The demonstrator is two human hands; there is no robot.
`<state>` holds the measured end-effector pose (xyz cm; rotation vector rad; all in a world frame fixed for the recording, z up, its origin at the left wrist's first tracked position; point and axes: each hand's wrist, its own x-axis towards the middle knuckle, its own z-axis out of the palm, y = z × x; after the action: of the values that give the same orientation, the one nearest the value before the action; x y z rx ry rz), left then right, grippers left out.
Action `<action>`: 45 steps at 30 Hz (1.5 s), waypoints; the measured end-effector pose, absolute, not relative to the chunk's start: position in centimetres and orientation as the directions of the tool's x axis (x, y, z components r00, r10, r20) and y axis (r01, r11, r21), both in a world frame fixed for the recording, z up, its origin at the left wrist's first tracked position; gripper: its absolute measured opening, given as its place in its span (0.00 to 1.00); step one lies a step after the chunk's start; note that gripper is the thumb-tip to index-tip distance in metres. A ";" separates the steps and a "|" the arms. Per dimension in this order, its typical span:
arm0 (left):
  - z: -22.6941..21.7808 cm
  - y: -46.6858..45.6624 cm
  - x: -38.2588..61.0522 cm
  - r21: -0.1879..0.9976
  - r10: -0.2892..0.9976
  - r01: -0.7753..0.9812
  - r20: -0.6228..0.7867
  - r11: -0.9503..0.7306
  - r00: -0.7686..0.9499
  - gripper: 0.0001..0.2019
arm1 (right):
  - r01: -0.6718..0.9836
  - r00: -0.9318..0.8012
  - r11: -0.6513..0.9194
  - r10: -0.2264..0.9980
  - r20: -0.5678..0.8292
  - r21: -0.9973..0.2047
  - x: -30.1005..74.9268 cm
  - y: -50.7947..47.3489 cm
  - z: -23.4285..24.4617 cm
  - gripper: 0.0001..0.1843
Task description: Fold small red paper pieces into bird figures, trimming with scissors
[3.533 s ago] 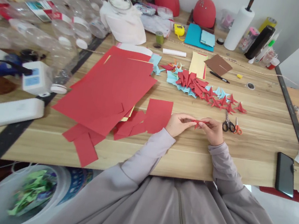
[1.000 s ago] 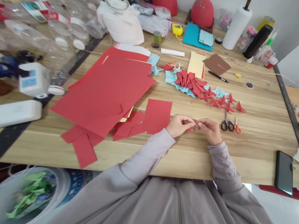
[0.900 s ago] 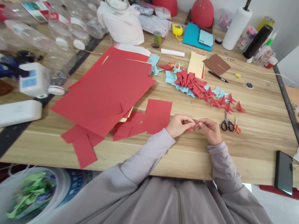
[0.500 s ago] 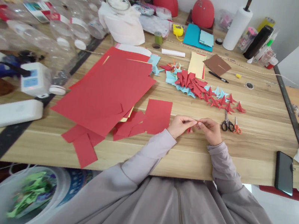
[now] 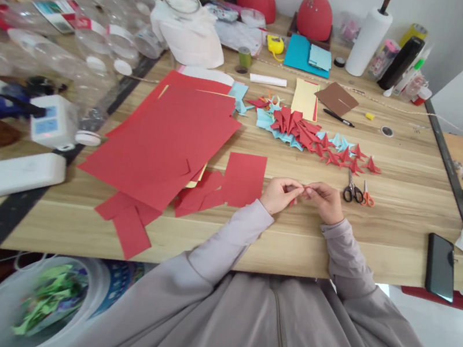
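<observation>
Between my two hands is a small folded piece of red paper [image 5: 292,201], mostly hidden by the fingers. My left hand [image 5: 279,195] pinches it from the left. From the other side my right hand [image 5: 324,201] pinches it too, the fingertips almost meeting. Left of my hands lies a square of red paper [image 5: 244,180], flat on the table. Beyond them stretches a row of folded red and blue paper pieces [image 5: 294,125]. Black-handled scissors [image 5: 352,191] and orange-handled scissors [image 5: 368,196] rest just right of my right hand.
Large red sheets [image 5: 165,145] cover the table's left part, with cut red pieces [image 5: 132,231] by the front edge. Plastic bottles [image 5: 90,39] crowd the far left. A phone [image 5: 440,266] lies at the right edge. A bin [image 5: 96,293] with green scraps stands below.
My hands stay in nearly the same place, still pinching the folded red paper. Less of the red paper shows beneath the fingertips. The things on the table have not moved.
</observation>
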<state>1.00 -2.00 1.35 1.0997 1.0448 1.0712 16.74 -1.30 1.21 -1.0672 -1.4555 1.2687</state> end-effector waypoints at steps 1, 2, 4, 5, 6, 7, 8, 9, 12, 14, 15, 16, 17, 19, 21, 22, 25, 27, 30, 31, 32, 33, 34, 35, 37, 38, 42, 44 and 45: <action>1.4 -2.0 1.0 0.986 0.982 -0.120 -0.094 0.115 0.165 0.17 | 0.043 -0.220 0.102 0.971 0.090 -0.994 16.7 -1.3 1.2 0.18; 1.4 -2.1 1.0 0.988 0.982 -0.112 -0.085 0.105 0.166 0.17 | 0.042 -0.222 0.104 0.971 0.092 -0.994 16.8 -1.3 1.2 0.18; 1.3 -2.0 0.9 0.992 0.983 -0.089 -0.068 0.084 0.168 0.16 | 0.045 -0.234 0.108 0.968 0.094 -0.993 16.9 -1.3 1.2 0.18; 1.2 -2.0 0.8 0.995 0.984 -0.071 -0.060 0.073 0.169 0.15 | 0.048 -0.242 0.112 0.965 0.097 -0.993 16.9 -1.3 1.2 0.18; 1.1 -2.0 0.8 0.997 0.985 -0.048 -0.049 0.058 0.167 0.15 | 0.055 -0.246 0.120 0.964 0.102 -0.991 17.0 -1.3 1.2 0.18; 1.0 -1.9 0.7 0.999 0.987 -0.017 -0.027 0.031 0.161 0.13 | 0.069 -0.246 0.135 0.963 0.114 -0.988 17.1 -1.3 1.2 0.18; 0.9 -1.9 0.6 1.000 0.988 0.026 0.010 -0.015 0.153 0.12 | 0.097 -0.240 0.160 0.962 0.133 -0.982 17.1 -1.3 1.2 0.18; 0.9 -1.8 0.5 0.994 0.987 0.083 0.064 -0.077 0.145 0.10 | 0.139 -0.230 0.197 0.960 0.162 -0.970 17.2 -1.3 1.2 0.17; 0.8 -1.7 0.1 0.916 0.954 0.275 0.257 -0.291 0.150 0.06 | 0.330 -0.253 0.359 0.925 0.284 -0.873 17.3 -1.3 1.2 0.13; 0.8 -1.7 -0.1 0.848 0.924 0.367 0.335 -0.382 0.185 0.07 | 0.430 -0.324 0.468 0.878 0.352 -0.772 17.3 -1.3 1.3 0.10; 0.8 -1.7 -0.2 0.820 0.911 0.398 0.358 -0.412 0.207 0.07 | 0.462 -0.360 0.512 0.855 0.374 -0.724 17.3 -1.3 1.3 0.10; 0.8 -1.7 -0.2 0.793 0.898 0.422 0.375 -0.440 0.232 0.07 | 0.485 -0.389 0.544 0.835 0.388 -0.684 17.3 -1.3 1.4 0.10; 0.7 -1.7 -0.3 0.765 0.884 0.443 0.391 -0.467 0.257 0.08 | 0.503 -0.409 0.566 0.822 0.397 -0.653 17.3 -1.4 1.3 0.11; 0.6 -1.8 -0.4 0.708 0.856 0.481 0.417 -0.517 0.305 0.10 | 0.529 -0.429 0.586 0.809 0.402 -0.614 17.4 -1.4 1.2 0.12; 0.5 -1.9 -0.5 0.649 0.835 0.525 0.425 -0.550 0.349 0.11 | 0.547 -0.443 0.596 0.802 0.401 -0.587 17.4 -1.4 1.1 0.12; 0.5 -1.9 -0.5 0.620 0.829 0.549 0.421 -0.560 0.369 0.12 | 0.558 -0.451 0.603 0.797 0.401 -0.571 17.4 -1.4 1.0 0.13; 0.4 -2.0 -0.6 0.554 0.820 0.604 0.399 -0.573 0.411 0.14 | 0.592 -0.480 0.632 0.775 0.410 -0.501 17.4 -1.4 0.7 0.13; 0.4 -2.0 -0.7 0.522 0.816 0.627 0.387 -0.578 0.430 0.15 | 0.609 -0.502 0.657 0.753 0.426 -0.444 17.4 -1.3 0.6 0.14; 0.4 -1.8 -0.7 0.488 0.812 0.649 0.367 -0.584 0.454 0.16 | 0.641 -0.539 0.685 0.723 0.432 -0.346 17.5 -1.2 0.5 0.13; 0.4 -1.8 -0.8 0.486 0.811 0.649 0.361 -0.585 0.460 0.16 | 0.655 -0.552 0.688 0.719 0.422 -0.314 17.6 -1.2 0.4 0.13; 0.4 -1.7 -0.8 0.491 0.811 0.646 0.357 -0.585 0.464 0.15 | 0.666 -0.564 0.688 0.717 0.410 -0.287 17.6 -1.2 0.4 0.13; 0.5 -1.6 -0.8 0.496 0.811 0.641 0.352 -0.585 0.467 0.15 | 0.675 -0.573 0.688 0.717 0.397 -0.267 17.6 -1.1 0.3 0.13; 0.5 -1.6 -0.9 0.499 0.810 0.638 0.349 -0.587 0.472 0.15 | 0.680 -0.581 0.688 0.717 0.385 -0.254 17.6 -1.1 0.3 0.13; 0.5 -1.5 -0.9 0.496 0.808 0.638 0.346 -0.589 0.477 0.15 | 0.682 -0.586 0.688 0.717 0.377 -0.248 17.6 -1.1 0.2 0.13; 0.6 -1.4 -1.0 0.473 0.803 0.649 0.342 -0.596 0.488 0.16 | 0.680 -0.591 0.690 0.716 0.372 -0.247 17.6 -1.1 0.2 0.13; 0.6 -1.4 -1.0 0.457 0.800 0.656 0.340 -0.600 0.495 0.16 | 0.678 -0.590 0.691 0.716 0.373 -0.252 17.6 -1.1 0.2 0.13; 0.7 -1.3 -1.0 0.401 0.776 0.664 0.345 -0.631 0.528 0.17 | 0.645 -0.556 0.681 0.729 0.399 -0.346 17.8 -1.0 0.4 0.12; 0.8 -1.3 -1.0 0.385 0.770 0.668 0.360 -0.637 0.526 0.17 | 0.616 -0.514 0.666 0.745 0.425 -0.421 17.9 -0.9 0.4 0.10; 0.8 -1.4 -1.1 0.380 0.770 0.672 0.369 -0.636 0.520 0.17 | 0.606 -0.489 0.657 0.753 0.440 -0.449 17.9 -0.9 0.5 0.08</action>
<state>-1.06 -1.35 0.78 2.5691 1.2335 0.7666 17.90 -0.92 0.49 -1.0479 -2.2554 0.3106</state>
